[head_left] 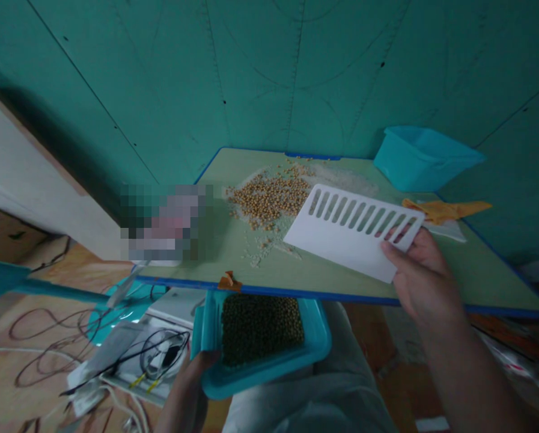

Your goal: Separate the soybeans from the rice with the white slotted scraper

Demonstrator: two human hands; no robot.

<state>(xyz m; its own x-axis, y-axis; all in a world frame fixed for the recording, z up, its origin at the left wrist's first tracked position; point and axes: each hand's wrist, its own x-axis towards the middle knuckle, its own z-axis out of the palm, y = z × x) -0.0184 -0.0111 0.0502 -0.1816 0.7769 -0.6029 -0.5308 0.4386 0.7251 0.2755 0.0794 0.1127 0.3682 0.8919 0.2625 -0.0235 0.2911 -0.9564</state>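
Note:
In my right hand [425, 273] is a flat white slotted scraper [341, 246], gripped at its right end, thumb on top. Its far left corner reaches a spread of tan beans [269, 198] on the pale green table [206, 255]. White grains [345, 178] lie behind the beans, and a few more are scattered in front of them. Below the table's front edge, my left hand [197, 373] grips the left side of a turquoise tub [262, 382]. Small dark green beans [255, 331] cover much of the tub's inside, with paler ones at its right.
A turquoise bin [413, 159] stands at the table's back right, near an orange cloth [458, 210]. A blurred-out item [170, 222] sits at the left edge. Cables [165, 355] and a box lie on the floor at left. A green wall [260, 72] rises behind.

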